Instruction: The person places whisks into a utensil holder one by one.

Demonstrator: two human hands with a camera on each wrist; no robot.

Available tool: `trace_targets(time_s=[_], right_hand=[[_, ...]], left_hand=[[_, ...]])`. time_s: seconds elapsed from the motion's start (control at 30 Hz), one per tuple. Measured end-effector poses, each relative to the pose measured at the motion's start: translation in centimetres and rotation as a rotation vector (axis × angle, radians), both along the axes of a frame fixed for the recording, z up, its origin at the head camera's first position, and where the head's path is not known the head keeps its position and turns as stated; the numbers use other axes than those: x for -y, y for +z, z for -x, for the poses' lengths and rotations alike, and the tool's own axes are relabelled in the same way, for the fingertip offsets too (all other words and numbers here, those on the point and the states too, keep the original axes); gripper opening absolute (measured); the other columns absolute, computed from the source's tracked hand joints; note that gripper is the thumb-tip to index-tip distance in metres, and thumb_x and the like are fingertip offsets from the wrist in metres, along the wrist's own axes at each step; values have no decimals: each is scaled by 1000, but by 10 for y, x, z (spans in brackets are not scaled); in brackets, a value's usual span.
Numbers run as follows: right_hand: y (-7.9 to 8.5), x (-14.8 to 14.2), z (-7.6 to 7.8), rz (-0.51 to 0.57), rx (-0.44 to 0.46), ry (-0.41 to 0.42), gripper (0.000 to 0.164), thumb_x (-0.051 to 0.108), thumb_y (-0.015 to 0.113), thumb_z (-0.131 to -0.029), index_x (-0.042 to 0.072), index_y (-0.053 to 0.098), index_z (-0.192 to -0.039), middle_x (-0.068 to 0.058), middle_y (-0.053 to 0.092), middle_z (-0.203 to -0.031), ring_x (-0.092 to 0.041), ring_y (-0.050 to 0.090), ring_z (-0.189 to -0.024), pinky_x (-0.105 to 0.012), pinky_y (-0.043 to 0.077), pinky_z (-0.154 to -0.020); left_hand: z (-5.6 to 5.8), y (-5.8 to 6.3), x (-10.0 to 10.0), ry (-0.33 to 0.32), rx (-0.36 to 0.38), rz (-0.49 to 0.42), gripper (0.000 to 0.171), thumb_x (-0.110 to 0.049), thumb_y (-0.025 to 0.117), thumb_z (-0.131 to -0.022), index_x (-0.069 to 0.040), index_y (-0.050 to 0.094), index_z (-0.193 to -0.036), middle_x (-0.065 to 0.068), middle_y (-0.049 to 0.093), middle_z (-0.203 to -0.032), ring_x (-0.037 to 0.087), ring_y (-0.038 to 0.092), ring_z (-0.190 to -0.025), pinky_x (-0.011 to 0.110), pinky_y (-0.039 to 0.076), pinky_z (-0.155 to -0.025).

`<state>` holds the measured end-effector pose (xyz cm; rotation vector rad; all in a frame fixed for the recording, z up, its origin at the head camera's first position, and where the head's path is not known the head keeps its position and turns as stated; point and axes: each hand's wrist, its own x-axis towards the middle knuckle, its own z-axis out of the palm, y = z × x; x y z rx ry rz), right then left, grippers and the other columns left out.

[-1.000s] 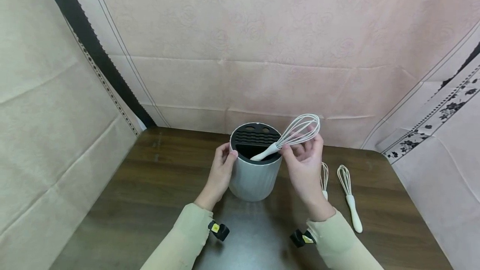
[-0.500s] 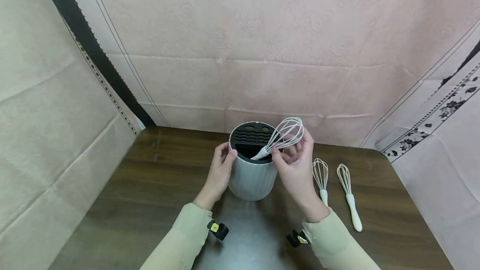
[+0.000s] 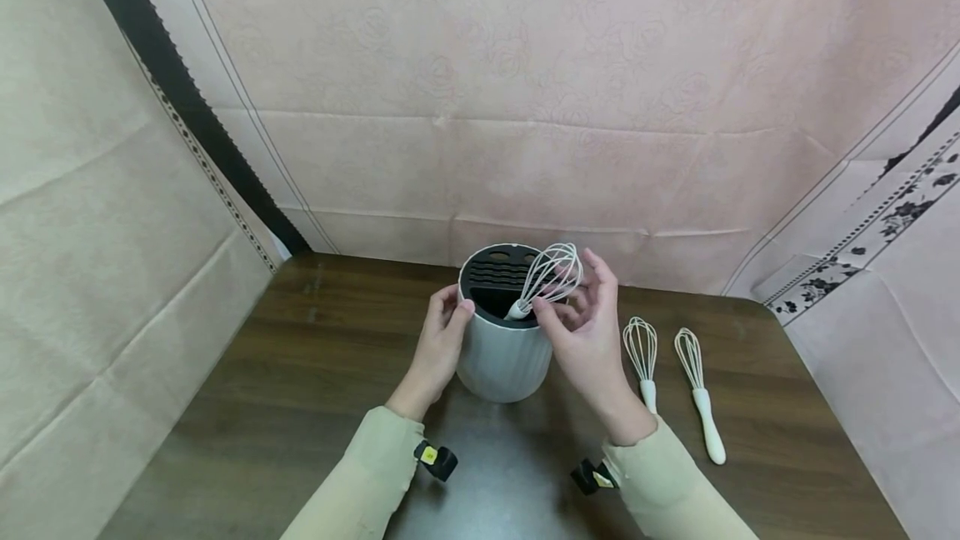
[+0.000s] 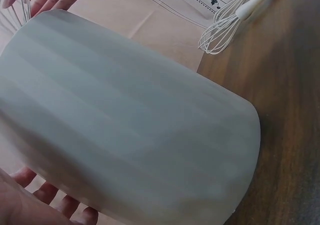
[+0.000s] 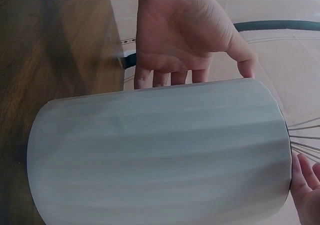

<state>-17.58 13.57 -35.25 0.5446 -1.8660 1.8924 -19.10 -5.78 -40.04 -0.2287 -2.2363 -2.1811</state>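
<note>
A pale grey ribbed utensil holder with a black slotted insert stands upright on the table. My left hand grips its left side, thumb up at the rim and fingers against the wall, as the right wrist view also shows. In my right hand a white whisk is held by its wire head, over the right part of the holder's mouth. Its handle points down into the insert's large opening, with the lower end hidden inside. Wires of this whisk also show past the rim in the right wrist view.
Two more white whisks lie to the right: a nearer one beside my right wrist, its handle end hidden, and another farther right. Behind the wooden table hangs a pale patterned cloth; more cloth hangs at both sides.
My right hand has moved left and slightly down, taking the whisk deeper into the holder and tipping it more upright. The left hand stays on the holder.
</note>
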Motion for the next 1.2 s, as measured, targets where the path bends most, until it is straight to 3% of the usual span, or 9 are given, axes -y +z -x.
trace_targets(time_s=[0.1, 0.33, 0.57, 0.77, 0.93, 1.03, 1.2], right_hand=[[3, 3, -3, -40, -11, -21, 80, -12, 67, -82, 4, 21, -146, -20, 45, -127, -47, 52, -105, -29, 51, -85], [0, 3, -3, -91, -65, -37, 78, -13, 68, -80, -3, 23, -143, -30, 43, -126, -44, 53, -106, -34, 51, -86], [2, 2, -5, -104, -61, -40, 75, -11, 68, -82, -3, 26, -143, -24, 46, -127, -36, 53, -108, -37, 50, -88], [4, -5, -7, -95, -57, -54, 72, -12, 67, -81, -3, 28, -142, -19, 47, -127, -40, 54, -107, -37, 50, -87], [0, -21, -8, -128, -84, -121, 71, -12, 68, -81, -2, 32, -141, -20, 50, -124, -34, 58, -105, -33, 51, -85], [-6, -35, -8, -179, -49, -173, 70, -8, 70, -82, 1, 33, -141, -18, 51, -124, -25, 60, -105, -35, 51, -85], [-19, -58, -9, -260, 79, -225, 72, 1, 73, -84, 4, 32, -143, -12, 51, -125, -27, 58, -106, -35, 51, -86]], left_hand=[[0, 0, 0, 1, -4, 5, 51, -33, 42, -104, -6, 28, -145, 14, 31, -149, 29, 30, -139, 47, 28, -110], [-1, 0, -1, 4, -8, 8, 50, -32, 42, -104, -6, 28, -144, 14, 31, -148, 29, 31, -138, 47, 29, -110], [0, -1, -1, 1, -1, 4, 50, -33, 42, -104, -6, 28, -144, 13, 31, -148, 29, 30, -138, 48, 28, -110], [0, -1, -1, 1, -8, 12, 52, -34, 42, -104, -6, 27, -145, 14, 30, -149, 29, 30, -139, 48, 28, -110], [0, -1, -2, 13, -16, 7, 52, -33, 43, -103, -5, 29, -144, 14, 33, -147, 28, 32, -137, 46, 29, -110], [0, -1, -2, 14, -18, 2, 51, -33, 43, -103, -5, 29, -144, 14, 34, -146, 28, 34, -136, 45, 30, -110], [-1, -2, -4, 9, -19, -5, 52, -32, 43, -104, -5, 28, -145, 14, 34, -146, 28, 34, -135, 46, 30, -110]])
